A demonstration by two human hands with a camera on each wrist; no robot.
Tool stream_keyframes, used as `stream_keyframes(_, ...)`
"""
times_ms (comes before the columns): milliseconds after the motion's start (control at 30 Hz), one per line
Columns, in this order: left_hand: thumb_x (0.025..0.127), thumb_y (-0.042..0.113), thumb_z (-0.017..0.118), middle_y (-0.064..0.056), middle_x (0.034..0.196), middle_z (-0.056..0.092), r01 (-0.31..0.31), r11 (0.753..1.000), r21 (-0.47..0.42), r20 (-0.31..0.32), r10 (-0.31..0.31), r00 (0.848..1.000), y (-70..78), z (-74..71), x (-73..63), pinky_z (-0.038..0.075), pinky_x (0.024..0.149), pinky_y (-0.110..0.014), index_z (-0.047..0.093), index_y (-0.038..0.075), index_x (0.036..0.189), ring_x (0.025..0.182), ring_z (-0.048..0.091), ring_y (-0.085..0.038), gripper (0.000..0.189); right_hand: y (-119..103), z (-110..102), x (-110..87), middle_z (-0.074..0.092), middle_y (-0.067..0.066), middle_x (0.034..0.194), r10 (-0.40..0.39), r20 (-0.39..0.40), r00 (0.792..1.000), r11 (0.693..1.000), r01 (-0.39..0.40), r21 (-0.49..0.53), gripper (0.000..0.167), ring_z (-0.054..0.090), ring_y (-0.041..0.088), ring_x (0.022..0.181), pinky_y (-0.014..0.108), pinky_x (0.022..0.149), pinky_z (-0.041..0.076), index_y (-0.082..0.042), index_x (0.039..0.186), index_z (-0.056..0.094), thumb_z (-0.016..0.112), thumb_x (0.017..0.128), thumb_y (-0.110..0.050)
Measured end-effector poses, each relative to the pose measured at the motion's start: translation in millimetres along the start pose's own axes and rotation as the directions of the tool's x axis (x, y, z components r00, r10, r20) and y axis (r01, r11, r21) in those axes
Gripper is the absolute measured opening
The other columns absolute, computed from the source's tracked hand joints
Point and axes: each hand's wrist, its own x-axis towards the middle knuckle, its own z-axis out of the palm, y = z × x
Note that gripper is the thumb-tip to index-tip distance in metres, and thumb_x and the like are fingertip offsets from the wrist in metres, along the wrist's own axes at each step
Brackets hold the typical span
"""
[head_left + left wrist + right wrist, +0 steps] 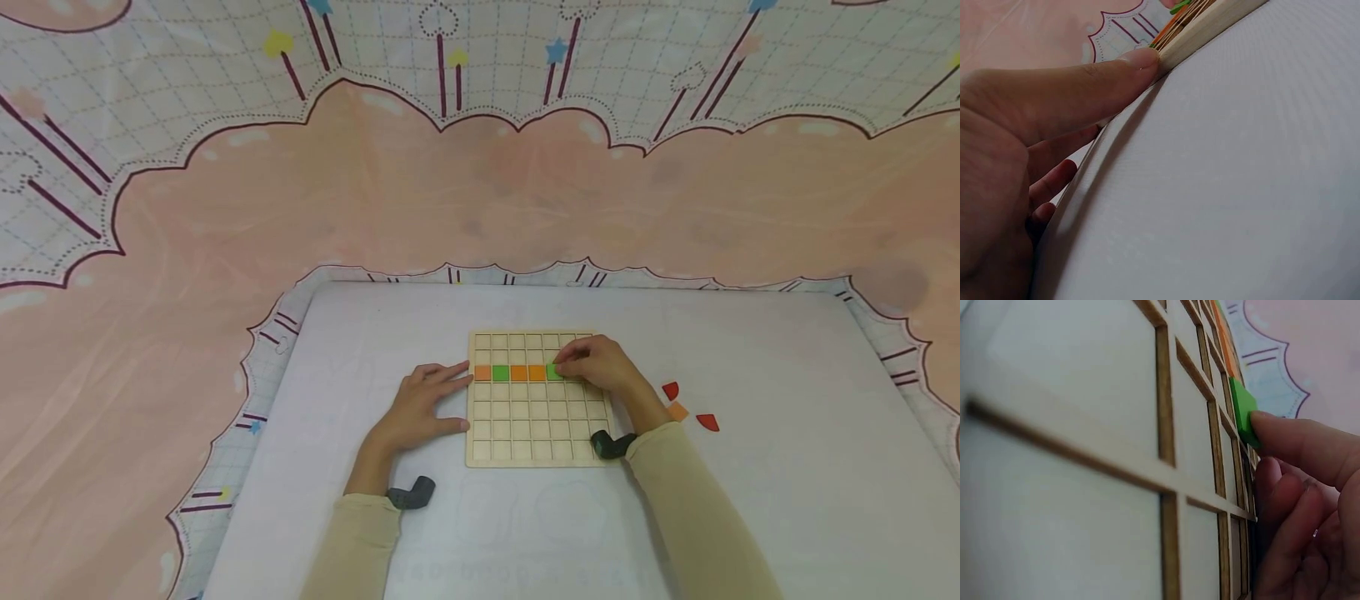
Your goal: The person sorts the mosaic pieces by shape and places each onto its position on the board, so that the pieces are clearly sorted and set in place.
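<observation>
A wooden grid board [529,430] lies on the white table. Along one of its rows sit an orange tile [482,373], a green tile [500,373] and two more orange tiles [527,373]. My right hand [606,367] pinches another green tile [1244,411] at the right end of that row; in the right wrist view this tile stands partly above the slats, thumb on its edge. My left hand [423,406] is spread beside the board, fingertips and thumb [1138,59] against its left edge.
Right of the board lie two red pieces with a curved side [671,390] and an orange square piece [678,411], near my right forearm. A dark wrist camera [611,445] overlaps the board's lower right corner. A patterned pink cloth [480,196] surrounds the white surface [375,325].
</observation>
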Motion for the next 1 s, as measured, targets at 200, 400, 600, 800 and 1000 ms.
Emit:
stream_keyframes(200, 0.081, 0.042, 0.083, 0.009, 0.164, 0.039, -0.002, 1.000, -0.002, -0.001, 0.002, 1.000, 0.3, -0.6, -0.6, 0.027, 0.115, -0.055, 0.054, 0.022, 0.150, 0.147, 0.032, -0.029, 0.077, 2.1, 1.5, 1.0, 0.071, 0.003, 0.096, -0.011, 0.000, 1.000, 1.000, 0.011, -0.019, 0.011, 0.055, 0.023, 0.094, 0.035, 0.087, 0.041, -0.015, 0.091, 0.080, 0.081, 0.085, -0.024)
stream_keyframes(400, 0.081, 0.041, 0.083, 0.009, 0.164, 0.040, -0.002, 1.000, -0.007, -0.004, 0.002, 1.000, 1.7, -1.2, -1.0, 0.027, 0.115, -0.055, 0.055, 0.021, 0.149, 0.147, 0.032, -0.029, 0.077, 3.5, 1.5, 1.5, 0.064, 0.001, 0.086, -0.041, 0.004, 0.999, 0.999, 0.041, -0.026, 0.016, 0.053, 0.020, 0.087, 0.034, 0.080, 0.041, -0.014, 0.095, 0.079, 0.083, 0.084, -0.025)
stream_keyframes(600, 0.081, 0.040, 0.083, 0.009, 0.164, 0.040, 0.005, 1.000, -0.006, -0.002, -0.005, 1.000, 2.5, -1.6, -0.9, 0.027, 0.116, -0.055, 0.054, 0.021, 0.149, 0.147, 0.032, -0.029, 0.077, 1.0, -2.1, -1.7, 0.058, 0.003, 0.085, -0.052, 0.060, 0.997, 0.998, 0.049, 0.041, 0.028, 0.051, 0.021, 0.082, 0.034, 0.077, 0.040, -0.010, 0.102, 0.077, 0.088, 0.077, -0.019)
stream_keyframes(800, 0.081, 0.040, 0.083, 0.008, 0.164, 0.040, 0.007, 1.000, -0.009, 0.000, -0.007, 1.000, 2.9, -1.7, -1.1, 0.027, 0.116, -0.055, 0.054, 0.021, 0.149, 0.147, 0.031, -0.029, 0.077, 2.5, -1.5, -1.4, 0.058, 0.003, 0.086, -0.039, 0.063, 0.997, 0.999, 0.037, 0.026, 0.029, 0.050, 0.021, 0.081, 0.034, 0.077, 0.039, -0.010, 0.100, 0.076, 0.089, 0.076, -0.017)
stream_keyframes(1000, 0.081, 0.040, 0.083, 0.008, 0.163, 0.040, -0.001, 1.000, -0.004, -0.007, 0.001, 1.000, 2.5, -1.3, -0.6, 0.027, 0.116, -0.055, 0.054, 0.021, 0.149, 0.147, 0.032, -0.030, 0.077, 2.0, -1.9, -2.1, 0.058, 0.002, 0.084, -0.038, 0.062, 0.997, 0.999, 0.037, 0.029, 0.029, 0.050, 0.021, 0.080, 0.034, 0.076, 0.040, -0.009, 0.101, 0.076, 0.089, 0.076, -0.016)
